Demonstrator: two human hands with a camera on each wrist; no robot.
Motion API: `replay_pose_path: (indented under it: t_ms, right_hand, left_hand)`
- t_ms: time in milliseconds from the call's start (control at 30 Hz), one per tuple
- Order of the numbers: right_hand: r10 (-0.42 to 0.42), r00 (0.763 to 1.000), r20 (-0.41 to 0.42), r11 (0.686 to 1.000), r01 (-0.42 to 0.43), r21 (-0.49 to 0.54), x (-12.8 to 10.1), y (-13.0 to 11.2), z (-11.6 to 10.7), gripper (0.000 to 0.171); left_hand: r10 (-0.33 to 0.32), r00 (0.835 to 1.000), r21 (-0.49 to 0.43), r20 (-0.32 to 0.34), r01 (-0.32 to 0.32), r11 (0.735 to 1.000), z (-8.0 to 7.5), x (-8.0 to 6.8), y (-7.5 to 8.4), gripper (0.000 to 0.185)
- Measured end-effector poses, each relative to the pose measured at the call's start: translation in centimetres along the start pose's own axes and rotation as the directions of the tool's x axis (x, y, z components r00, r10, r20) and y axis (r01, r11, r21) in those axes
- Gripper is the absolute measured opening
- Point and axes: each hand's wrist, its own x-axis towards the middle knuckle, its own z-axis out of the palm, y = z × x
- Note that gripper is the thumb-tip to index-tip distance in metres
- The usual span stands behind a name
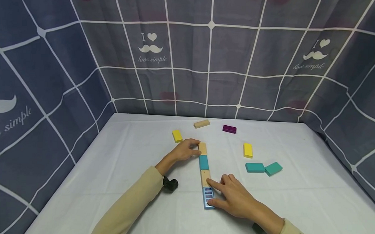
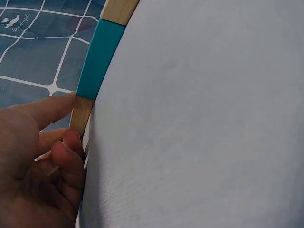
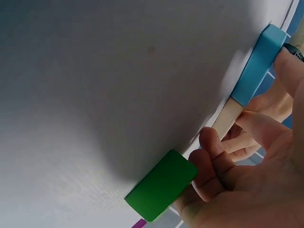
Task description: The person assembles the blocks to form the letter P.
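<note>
A row of flat blocks runs away from me on the white table [image 1: 126, 170]: a patterned blue block [image 1: 207, 197], a wooden one [image 1: 205, 176], a teal one [image 1: 203, 162] and a far wooden one [image 1: 202, 147]. My left hand [image 1: 186, 150] rests its thumb and fingertips against the left side of the far wooden block [image 2: 81, 116], just below the teal block [image 2: 99, 54]. My right hand [image 1: 232, 197] lays its straight index finger on the nearer wooden block [image 3: 227, 116]. Its thumb touches the blue block [image 3: 259, 66].
Loose blocks lie around the row: yellow [image 1: 177, 136], wooden [image 1: 201, 123] and purple [image 1: 229, 129] at the back, another yellow [image 1: 248, 150] and two teal ones [image 1: 255, 167] [image 1: 273, 168] at the right. A grid-patterned cloth wall [image 1: 208, 62] encloses the table.
</note>
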Motion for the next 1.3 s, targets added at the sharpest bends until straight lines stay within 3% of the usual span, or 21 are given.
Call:
replay_pose_path:
  t_ms: [633, 733, 900, 1000, 1133, 1233, 1300]
  right_hand:
    - [-0.017, 1.000, -0.006, 1.000, 0.017, 0.019, 0.0, 0.0, 0.0, 0.070]
    - [-0.016, 1.000, -0.006, 1.000, 0.016, 0.017, 0.1, -0.1, 0.0, 0.070]
    - [-0.004, 1.000, 0.009, 1.000, 0.004, 0.015, 0.0, -0.1, -0.1, 0.071]
    - [0.001, 1.000, 0.013, 1.000, -0.001, 0.013, 0.1, -0.1, -0.1, 0.071]
    - [-0.004, 1.000, 0.005, 1.000, 0.004, 0.008, 0.0, 0.0, 0.0, 0.071]
    - [-0.015, 1.000, -0.004, 1.000, 0.015, 0.004, -0.1, 0.0, 0.0, 0.071]
    - [-0.018, 1.000, -0.008, 1.000, 0.018, 0.004, -0.2, 0.0, 0.0, 0.070]
  left_hand:
    - [0.016, 1.000, -0.027, -0.001, -0.016, 1.000, -0.1, 0.0, -0.3, 0.054]
    - [0.001, 1.000, -0.041, -0.017, -0.002, 0.999, -0.1, 0.0, -0.4, 0.059]
    - [-0.050, 0.995, -0.150, -0.090, 0.037, 0.988, -0.5, -0.1, -0.9, 0.062]
    - [-0.084, 0.978, -0.218, -0.189, 0.042, 0.975, -1.2, -0.1, -1.7, 0.060]
    - [-0.163, 0.923, -0.271, -0.348, 0.067, 0.960, -2.8, -0.2, -3.3, 0.057]
    - [-0.215, 0.890, -0.276, -0.403, 0.106, 0.955, -4.0, -0.4, -4.5, 0.057]
    - [-0.243, 0.887, -0.281, -0.394, 0.136, 0.950, -4.6, -0.6, -5.0, 0.060]
